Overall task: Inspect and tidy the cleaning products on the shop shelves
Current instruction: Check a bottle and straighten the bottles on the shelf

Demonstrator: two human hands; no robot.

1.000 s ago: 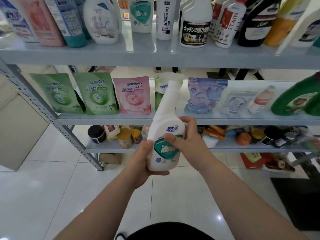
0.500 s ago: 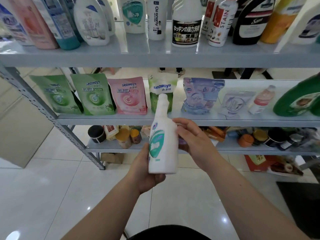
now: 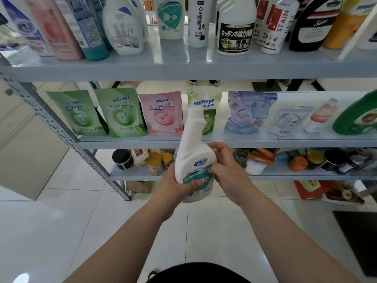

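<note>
White spray bottle (image 3: 191, 148), left hand (image 3: 174, 185) gripping base, right hand (image 3: 226, 170) gripping side

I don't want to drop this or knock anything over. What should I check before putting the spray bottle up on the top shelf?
1. Grip: left hand and right hand both hold the white spray bottle: ok.
2. Bottle roughly upright, neck up: ok.
3. Top closed: blurred against the pouch behind: cannot tell.
4. Matching teal-labelled bottle stands on the top shelf: ok.
5. Room beside it: gaps either side look narrow: not ok.
</note>
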